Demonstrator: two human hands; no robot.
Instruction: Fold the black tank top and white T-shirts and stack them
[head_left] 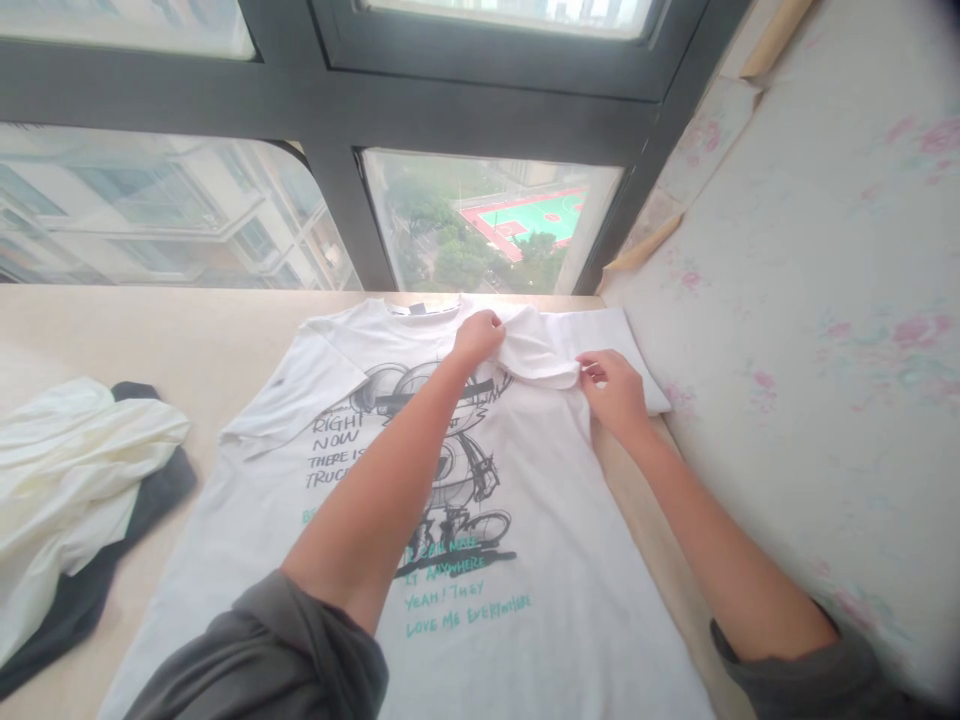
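The T-shirt (465, 520) lies flat, its length running away from the person. Left hand (477, 338) pinches the folded-in sleeve (536, 352) just right of it; right hand (615, 392), nearer that sleeve's edge, grips it from the other side

Surface: a T-shirt (525, 560) lay flat on the table (180, 330), collar toward the window (487, 220), hem toward the person.
Left sleeve: it lay spread out to the left, on the table.
Right sleeve: it was folded inward over the shirt's chest, between the two hands.
Left hand (478, 337): it was on the folded sleeve near the collar, the arm crossing over the shirt's print.
Right hand (615, 390): it was at the sleeve's outer fold, just right of the left hand.
Left side: a pile of clothes (67, 480) lay on the table, apart from the shirt.
Right side: a wall (825, 300) stood beside the table's edge.
Behind: the window stood beyond the table's far edge.
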